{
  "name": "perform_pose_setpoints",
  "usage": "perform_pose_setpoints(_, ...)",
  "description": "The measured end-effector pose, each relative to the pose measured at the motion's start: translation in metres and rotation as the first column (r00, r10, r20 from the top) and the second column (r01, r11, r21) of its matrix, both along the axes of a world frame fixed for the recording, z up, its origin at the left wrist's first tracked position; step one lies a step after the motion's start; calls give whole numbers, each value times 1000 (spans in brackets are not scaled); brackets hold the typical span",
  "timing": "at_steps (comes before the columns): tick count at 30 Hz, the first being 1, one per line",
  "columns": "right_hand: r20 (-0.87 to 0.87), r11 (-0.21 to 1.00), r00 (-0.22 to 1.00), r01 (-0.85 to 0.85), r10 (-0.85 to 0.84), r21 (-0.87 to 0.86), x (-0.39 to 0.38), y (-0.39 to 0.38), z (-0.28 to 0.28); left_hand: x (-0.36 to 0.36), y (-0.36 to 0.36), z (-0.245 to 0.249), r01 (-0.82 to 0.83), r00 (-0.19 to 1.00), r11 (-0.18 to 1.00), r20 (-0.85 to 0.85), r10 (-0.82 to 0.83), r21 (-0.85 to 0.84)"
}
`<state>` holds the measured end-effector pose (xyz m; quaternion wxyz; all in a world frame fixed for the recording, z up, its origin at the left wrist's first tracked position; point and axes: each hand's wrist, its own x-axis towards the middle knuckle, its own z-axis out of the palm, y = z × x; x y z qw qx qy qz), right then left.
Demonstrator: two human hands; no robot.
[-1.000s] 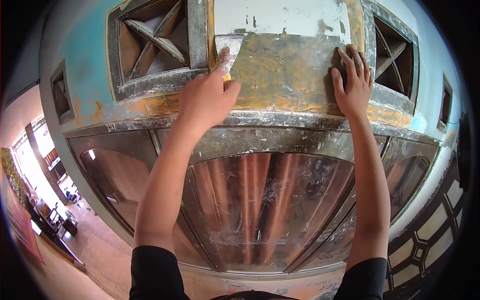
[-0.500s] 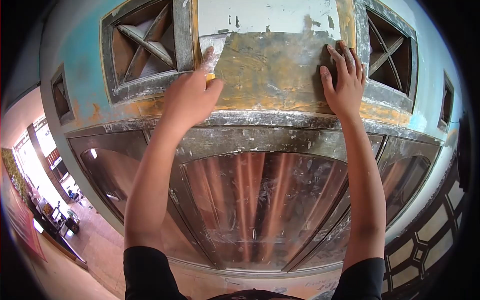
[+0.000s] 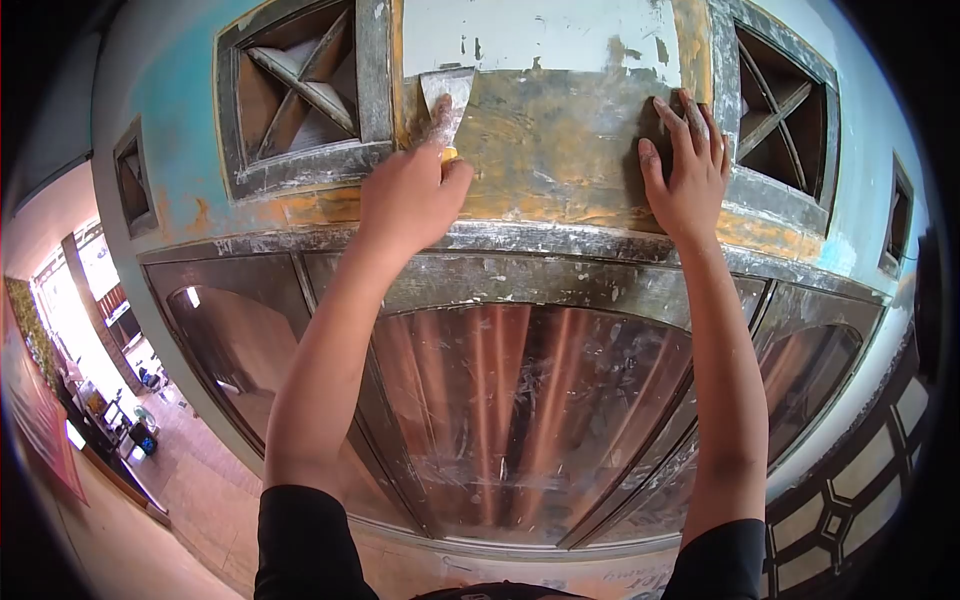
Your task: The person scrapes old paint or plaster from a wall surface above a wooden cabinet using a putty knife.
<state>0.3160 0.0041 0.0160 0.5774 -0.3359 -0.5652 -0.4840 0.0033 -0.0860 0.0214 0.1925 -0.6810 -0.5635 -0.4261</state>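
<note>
My left hand (image 3: 415, 195) is closed round the yellow handle of a putty knife (image 3: 449, 92), its index finger stretched along the whitish blade. The blade's wide edge points up and lies at the border between white paint (image 3: 570, 35) and a scraped brown-grey patch (image 3: 560, 145) on the wall panel. Against the right side of this patch rests my right hand (image 3: 690, 180), open, with fingers spread and dusty fingertips. No tool shows in it.
Wooden vent frames with crossed bars stand left (image 3: 300, 90) and right (image 3: 785, 110) of the panel. Below runs a paint-flecked ledge (image 3: 560, 238) over a glass window (image 3: 540, 400) with reddish curtains. A tiled floor (image 3: 190, 450) and a fan show at lower left.
My left hand and the putty knife have shifted a little to the right along the paint border. My right hand stays in nearly the same place.
</note>
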Motion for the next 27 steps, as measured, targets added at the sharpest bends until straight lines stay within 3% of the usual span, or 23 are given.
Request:
perform_pose_setpoints(4,-4,1000,1000,-4,4,9,0,-2,1,11,-1,-15,-10,995,999,-102,16,50)
perform_pose_setpoints(7,-3,1000,1000,-15,15,0,0,-1,2,13,1,-2,-12,997,999,-78,9,-43)
perform_pose_setpoints(14,-9,1000,1000,-5,5,8,-1,-2,0,30,-3,-2,-65,987,996,-143,72,55)
perform_pose_setpoints(20,-12,1000,1000,-3,3,7,-1,-2,0,37,-11,7,-46,994,997,-106,39,-67)
perform_pose_setpoints(23,-18,1000,1000,2,-2,4,-1,-2,2,40,-3,0,-85,982,996,-169,85,8)
perform_pose_setpoints(27,-20,1000,1000,13,-13,-13,-2,-2,0,33,0,6,-51,987,999,-153,48,-17)
